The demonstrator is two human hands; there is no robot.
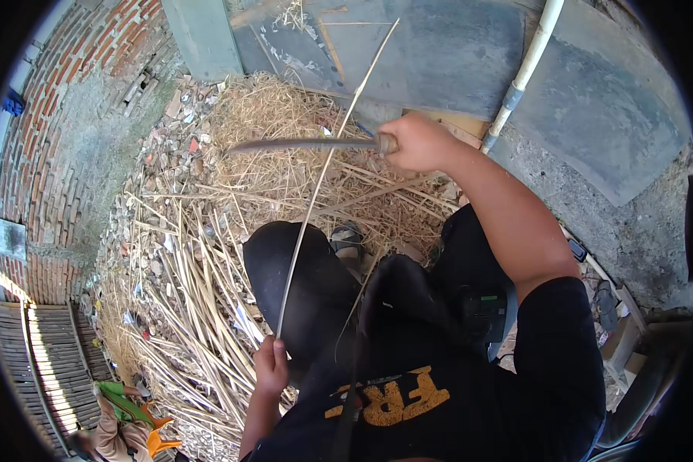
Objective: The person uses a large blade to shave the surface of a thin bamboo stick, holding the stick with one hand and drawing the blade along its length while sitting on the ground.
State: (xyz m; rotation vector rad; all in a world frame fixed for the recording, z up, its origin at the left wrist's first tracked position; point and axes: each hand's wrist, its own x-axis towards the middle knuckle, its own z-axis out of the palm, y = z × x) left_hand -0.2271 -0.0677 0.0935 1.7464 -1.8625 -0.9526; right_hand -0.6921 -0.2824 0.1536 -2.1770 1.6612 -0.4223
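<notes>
My right hand (pixel 420 144) is closed around the short wooden handle of a long machete (pixel 292 144). Its dark blade points left, roughly level, with a slight downward curve at the tip. A long, thin, pale stalk (pixel 305 222) rises from my left hand (pixel 271 366), whose fingers grip its lower end beside my knee. The stalk slants up and right past my dark-trousered leg and crosses the blade near its middle. Whether blade and stalk touch there, I cannot tell.
Many cut stalks (pixel 200 300) lie on the rubble at left. A heap of straw-like shavings (pixel 262 115) sits ahead, before grey panels (pixel 454 61). A pale pipe (pixel 527 65) leans at right. A brick wall (pixel 77 100) stands left. Another person (pixel 119 435) is at lower left.
</notes>
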